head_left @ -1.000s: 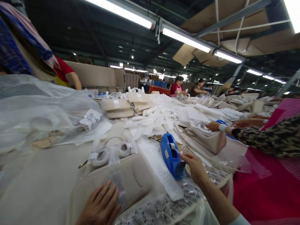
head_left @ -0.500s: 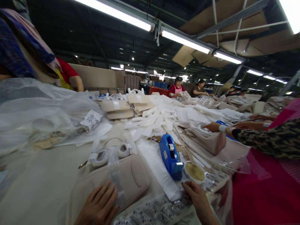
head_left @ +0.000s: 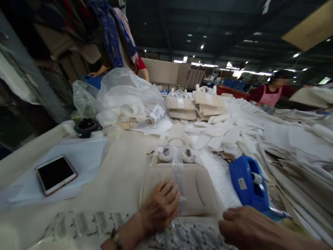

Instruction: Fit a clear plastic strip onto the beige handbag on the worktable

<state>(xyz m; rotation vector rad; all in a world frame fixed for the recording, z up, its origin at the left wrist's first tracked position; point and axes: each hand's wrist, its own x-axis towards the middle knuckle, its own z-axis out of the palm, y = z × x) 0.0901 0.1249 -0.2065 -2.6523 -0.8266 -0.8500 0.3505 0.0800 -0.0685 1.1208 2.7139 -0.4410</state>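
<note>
A beige handbag (head_left: pixel 192 187) lies on the table in front of me, a clear plastic strip (head_left: pixel 177 166) running over its middle. Above its top edge are two wrapped rings of the handle (head_left: pixel 166 152). My left hand (head_left: pixel 163 203) rests on the bag's front with its fingers laid on it, beside the strip. To the lower right, my right hand (head_left: pixel 241 222) has curled, closed fingers, slightly blurred; what is in them, if anything, is hidden. It is just in front of a blue tape dispenser (head_left: pixel 244 184). Printed clear plastic bags (head_left: pixel 187 236) lie under the handbag's near edge.
A phone (head_left: pixel 56 173) lies on pale sheets at left, near a potted plant (head_left: pixel 87 126). Behind are a large clear plastic bag (head_left: pixel 130 93), stacked beige bags (head_left: pixel 182 107) and white foam strips (head_left: pixel 221 128). A co-worker (head_left: pixel 273 90) is at far right.
My view has turned left, so the phone and plant now show. My right hand has moved off the plastic beside the dispenser and curled up. My left hand stays on the handbag.
</note>
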